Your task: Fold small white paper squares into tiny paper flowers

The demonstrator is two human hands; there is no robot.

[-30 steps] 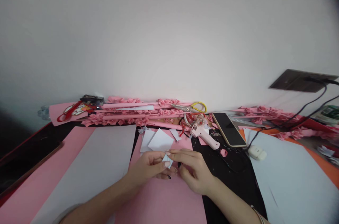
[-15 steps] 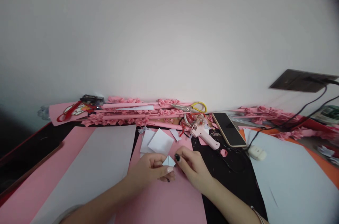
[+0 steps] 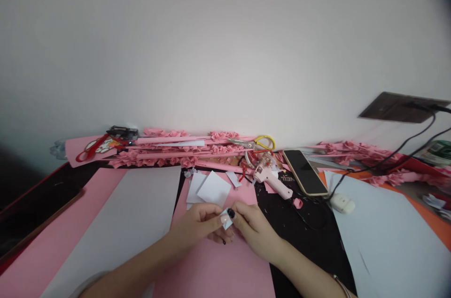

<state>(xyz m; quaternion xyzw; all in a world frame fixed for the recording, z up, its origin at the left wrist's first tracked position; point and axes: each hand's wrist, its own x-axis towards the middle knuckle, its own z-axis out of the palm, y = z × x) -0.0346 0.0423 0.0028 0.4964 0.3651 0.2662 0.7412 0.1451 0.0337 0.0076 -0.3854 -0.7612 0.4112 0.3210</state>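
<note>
A small folded piece of white paper [image 3: 227,224] is pinched between my two hands, above a pink sheet [image 3: 214,270]. My left hand [image 3: 204,222] grips it from the left, thumb on top and fingers beneath. From the right, my right hand [image 3: 252,227] presses its thumb on the upper edge of the paper. Fingers cover much of the folded piece. Just beyond the hands lie white paper squares [image 3: 213,188], overlapping one another on the pink sheet.
Behind sit a pink glue gun [image 3: 273,181], yellow-handled scissors [image 3: 264,142], a phone [image 3: 306,173] and pink paper flowers [image 3: 172,161] along the wall. A white sheet [image 3: 130,213] lies left. Right are another white sheet [image 3: 394,237], a white case [image 3: 342,203] and black cables [image 3: 410,143].
My right thumb has moved left onto the folded paper. The paper has turned in my fingers, and its triangular face is now partly covered.
</note>
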